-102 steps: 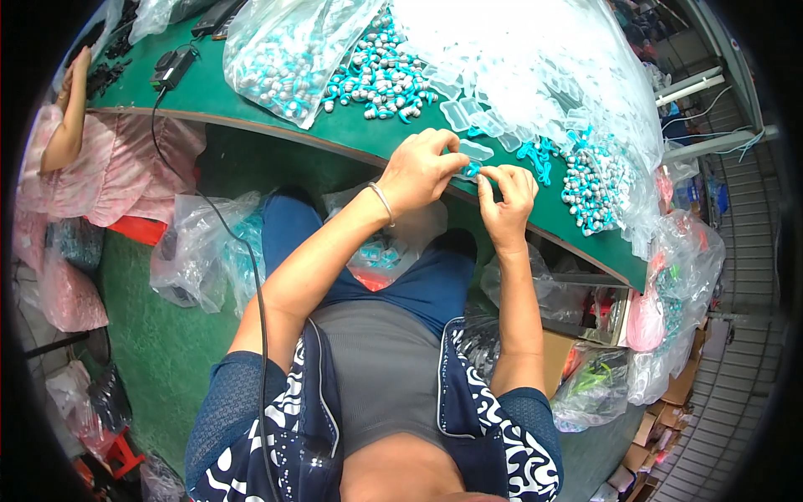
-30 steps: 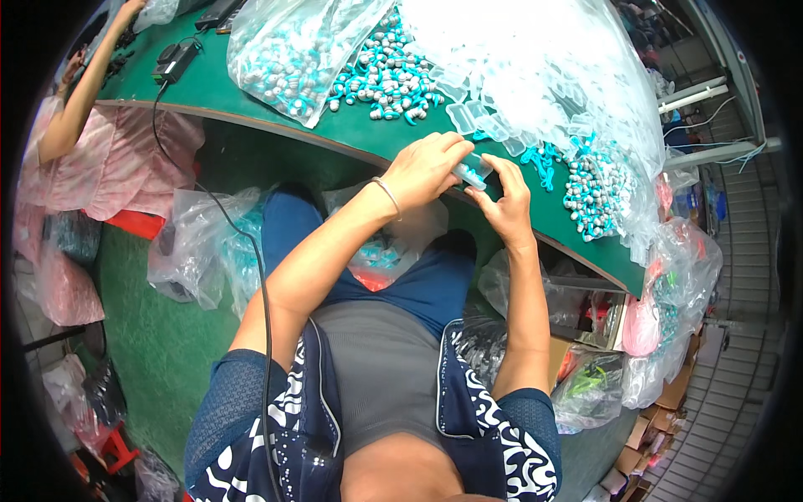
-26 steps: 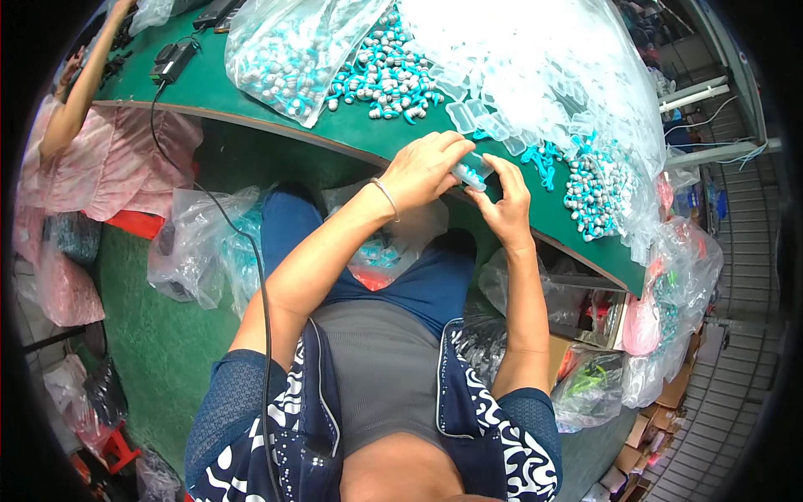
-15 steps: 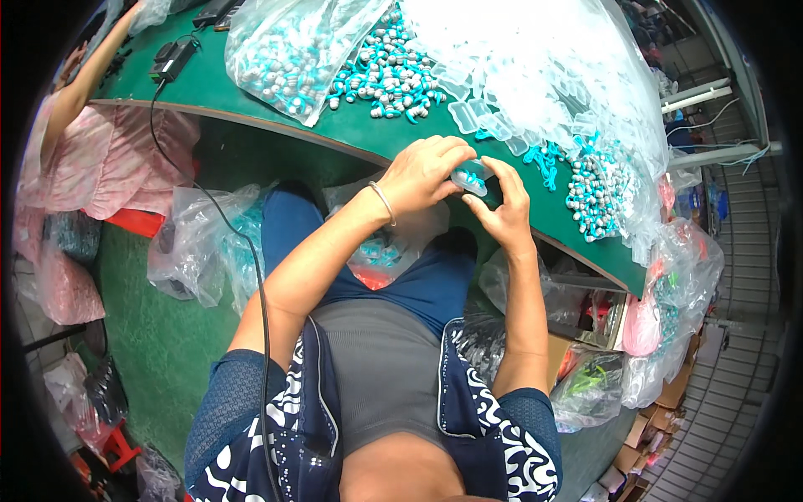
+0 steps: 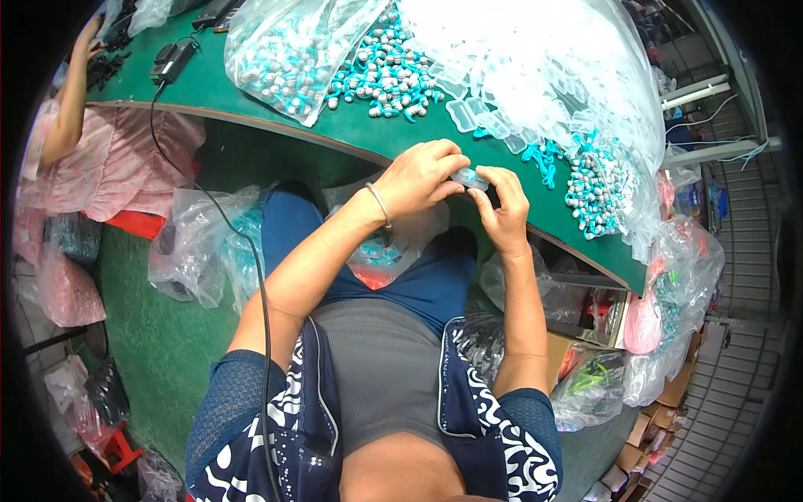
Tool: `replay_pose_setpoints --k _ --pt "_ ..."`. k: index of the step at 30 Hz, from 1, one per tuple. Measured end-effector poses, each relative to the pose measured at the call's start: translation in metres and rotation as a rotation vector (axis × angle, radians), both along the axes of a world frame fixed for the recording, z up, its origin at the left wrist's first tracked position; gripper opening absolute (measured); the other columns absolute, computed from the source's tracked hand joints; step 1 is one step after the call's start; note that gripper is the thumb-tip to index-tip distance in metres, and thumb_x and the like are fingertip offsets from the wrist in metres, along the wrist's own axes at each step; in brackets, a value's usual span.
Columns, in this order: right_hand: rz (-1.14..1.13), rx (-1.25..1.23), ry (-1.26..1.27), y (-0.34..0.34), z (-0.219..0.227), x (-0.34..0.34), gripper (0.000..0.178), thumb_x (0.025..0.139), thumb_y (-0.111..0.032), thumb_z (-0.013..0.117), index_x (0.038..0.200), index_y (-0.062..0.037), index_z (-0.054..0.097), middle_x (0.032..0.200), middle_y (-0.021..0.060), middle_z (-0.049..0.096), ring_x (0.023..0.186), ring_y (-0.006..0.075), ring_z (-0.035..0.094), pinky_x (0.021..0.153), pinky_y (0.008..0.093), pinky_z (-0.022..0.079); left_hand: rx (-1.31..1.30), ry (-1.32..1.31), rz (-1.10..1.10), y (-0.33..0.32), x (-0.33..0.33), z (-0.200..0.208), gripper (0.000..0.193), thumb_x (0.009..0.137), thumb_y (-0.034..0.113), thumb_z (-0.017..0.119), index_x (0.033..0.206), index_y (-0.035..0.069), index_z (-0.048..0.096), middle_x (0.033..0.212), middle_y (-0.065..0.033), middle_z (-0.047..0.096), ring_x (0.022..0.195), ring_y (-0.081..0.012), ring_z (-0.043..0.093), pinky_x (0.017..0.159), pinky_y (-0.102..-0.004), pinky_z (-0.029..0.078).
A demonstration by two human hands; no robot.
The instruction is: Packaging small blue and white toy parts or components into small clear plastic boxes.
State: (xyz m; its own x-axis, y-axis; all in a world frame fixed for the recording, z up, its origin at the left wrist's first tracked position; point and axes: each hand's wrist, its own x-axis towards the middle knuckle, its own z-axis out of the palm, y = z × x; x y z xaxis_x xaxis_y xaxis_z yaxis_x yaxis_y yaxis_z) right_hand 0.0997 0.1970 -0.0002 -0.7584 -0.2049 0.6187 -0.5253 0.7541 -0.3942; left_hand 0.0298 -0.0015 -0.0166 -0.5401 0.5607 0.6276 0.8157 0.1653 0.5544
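Between my two hands, just past the table's near edge, is a small clear plastic case (image 5: pixel 469 178) with something teal inside. My left hand (image 5: pixel 420 180) pinches its left end, and my right hand (image 5: pixel 503 205) grips its right end with thumb and forefinger. Beyond them on the green table lie a pile of grey-and-teal earplugs (image 5: pixel 389 75) and several empty clear cases (image 5: pixel 493 117). To the right are loose teal pieces (image 5: pixel 544 159) and a second heap of earplugs (image 5: pixel 592 194).
A clear bag of earplugs (image 5: pixel 288 63) and a big heap of clear cases in plastic (image 5: pixel 544 50) cover the table's far side. A black adapter (image 5: pixel 173 60) trails a cable (image 5: pixel 219 209) across my left side. Another person's arm (image 5: pixel 71 109) reaches in at far left.
The clear case has gone from tilted open to a flatter, closed-looking shape, with my right fingers drawn in over it. The other person's arm at the left has shifted.
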Motion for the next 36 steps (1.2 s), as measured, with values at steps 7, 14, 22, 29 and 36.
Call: replay_pose_setpoints --k 7,14,22,29,36 --pt "-0.027 -0.003 -0.004 -0.008 0.002 -0.001 0.027 0.077 0.000 0.072 0.103 -0.0015 0.066 0.096 0.0136 0.067 0.090 0.0323 0.063 0.079 0.0400 0.051 0.100 -0.030 -0.031 0.008 -0.004 -0.007 0.024 0.080 0.013 0.074 0.100 0.002 0.066 0.094 -0.0132 0.063 0.082 -0.0319 0.064 0.071 -0.0384 0.053" --pt "-0.039 -0.012 0.002 -0.008 -0.001 -0.004 0.029 0.077 0.000 0.072 0.105 -0.0022 0.066 0.099 0.0142 0.066 0.092 0.0323 0.063 0.080 0.0398 0.051 0.114 -0.112 -0.023 0.007 -0.003 -0.004 0.023 0.082 0.012 0.073 0.102 0.003 0.067 0.095 -0.0134 0.063 0.083 -0.0317 0.065 0.072 -0.0376 0.054" --pt "0.013 -0.050 0.022 -0.013 0.001 -0.006 0.034 0.077 -0.002 0.072 0.111 -0.0032 0.066 0.108 0.0147 0.066 0.101 0.0319 0.062 0.089 0.0402 0.050 0.100 0.034 0.110 -0.001 0.005 -0.003 0.032 0.079 0.012 0.075 0.107 0.003 0.064 0.102 -0.0140 0.062 0.089 -0.0327 0.063 0.076 -0.0391 0.053" --pt "-0.203 -0.021 0.072 0.008 0.003 -0.027 0.027 0.080 -0.005 0.070 0.107 -0.0050 0.068 0.106 0.0122 0.066 0.101 0.0326 0.060 0.091 0.0404 0.046 0.050 0.162 0.040 -0.033 0.045 -0.036 0.029 0.078 0.015 0.076 0.102 0.004 0.065 0.099 -0.0115 0.061 0.084 -0.0300 0.063 0.072 -0.0391 0.052" --pt "-0.465 0.398 0.165 0.017 0.011 -0.065 0.026 0.079 -0.005 0.069 0.105 -0.0080 0.068 0.104 0.0088 0.065 0.101 0.0268 0.059 0.091 0.0414 0.043 -0.627 -0.236 -0.038 -0.030 0.062 -0.195 0.023 0.080 0.016 0.069 0.102 0.007 0.066 0.102 -0.0133 0.062 0.091 -0.0316 0.065 0.078 -0.0437 0.053"
